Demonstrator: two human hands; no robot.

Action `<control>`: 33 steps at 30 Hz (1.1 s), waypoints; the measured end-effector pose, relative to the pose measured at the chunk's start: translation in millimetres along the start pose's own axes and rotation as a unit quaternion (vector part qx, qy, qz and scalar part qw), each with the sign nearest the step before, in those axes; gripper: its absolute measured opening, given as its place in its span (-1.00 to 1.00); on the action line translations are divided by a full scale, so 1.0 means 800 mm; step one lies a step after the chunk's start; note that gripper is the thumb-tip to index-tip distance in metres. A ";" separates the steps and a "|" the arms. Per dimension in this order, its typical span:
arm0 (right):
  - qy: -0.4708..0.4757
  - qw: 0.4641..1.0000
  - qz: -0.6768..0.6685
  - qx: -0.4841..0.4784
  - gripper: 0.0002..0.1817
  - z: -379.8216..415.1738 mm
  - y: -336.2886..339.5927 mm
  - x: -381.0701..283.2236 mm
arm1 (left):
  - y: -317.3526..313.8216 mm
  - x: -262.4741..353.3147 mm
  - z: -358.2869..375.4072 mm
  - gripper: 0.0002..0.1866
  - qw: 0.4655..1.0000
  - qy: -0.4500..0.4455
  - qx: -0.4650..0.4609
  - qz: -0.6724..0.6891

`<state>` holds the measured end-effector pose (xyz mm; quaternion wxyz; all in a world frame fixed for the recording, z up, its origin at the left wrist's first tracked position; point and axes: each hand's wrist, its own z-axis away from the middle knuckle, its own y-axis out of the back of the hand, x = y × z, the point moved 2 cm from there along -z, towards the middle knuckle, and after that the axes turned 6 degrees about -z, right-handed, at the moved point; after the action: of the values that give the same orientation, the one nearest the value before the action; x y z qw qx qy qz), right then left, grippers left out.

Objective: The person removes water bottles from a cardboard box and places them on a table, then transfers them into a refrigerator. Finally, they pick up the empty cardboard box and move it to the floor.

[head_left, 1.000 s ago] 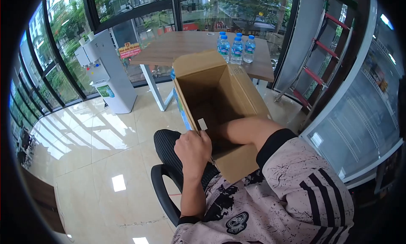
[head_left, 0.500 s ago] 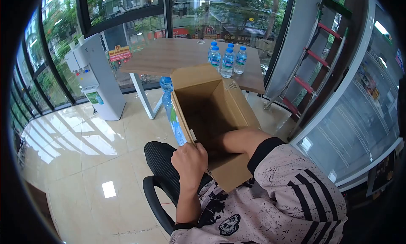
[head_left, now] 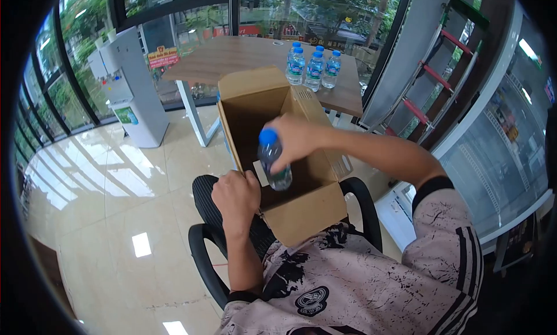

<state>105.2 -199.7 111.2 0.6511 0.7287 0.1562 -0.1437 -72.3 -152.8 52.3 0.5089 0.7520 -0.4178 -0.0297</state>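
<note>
Blue-capped and clear, a small water bottle (head_left: 272,160) hangs over the open mouth of a cardboard box (head_left: 307,210), tilted with its cap up and toward the left. The right hand (head_left: 296,139) has its grip clenched around the bottle's upper body from above, the forearm stretching in from the right. The left hand (head_left: 235,197) has its grip closed on the box's near left edge — fingers curled over the cardboard wall. The box stands on a black office chair (head_left: 206,248) with its flaps up; its far flap rises toward the desk, and a small white label shows on the inner left wall just beside the bottle.

Beyond the box, a wooden desk (head_left: 232,56) on white legs carries a cluster of blue-capped water bottles (head_left: 313,65) near its right end. A white water dispenser (head_left: 125,85) stands on the glossy tiled floor to the left, against the glass wall. To the right a ladder with red rungs (head_left: 432,74) leans by a pillar, and a glass-fronted cooler (head_left: 505,155) lies further right.
</note>
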 end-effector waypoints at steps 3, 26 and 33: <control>-0.059 0.977 -0.138 0.151 -0.48 0.038 0.074 -0.013 | 0.005 -0.003 0.004 -0.70 1.000 -0.017 0.008 0.010; -0.331 0.782 -0.068 0.524 -0.16 0.060 0.103 0.379 | 0.017 -0.060 -0.013 -0.61 0.982 0.138 -0.091 0.087; -0.261 0.806 -0.105 0.521 -0.16 0.044 0.088 0.406 | -0.001 -0.095 -0.030 -0.56 0.942 0.293 -0.061 0.153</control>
<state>429.9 -228.7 37.1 0.1711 0.8724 -0.0426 -0.4559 -109.9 -85.1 34.3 0.6522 0.6220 -0.3576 0.2447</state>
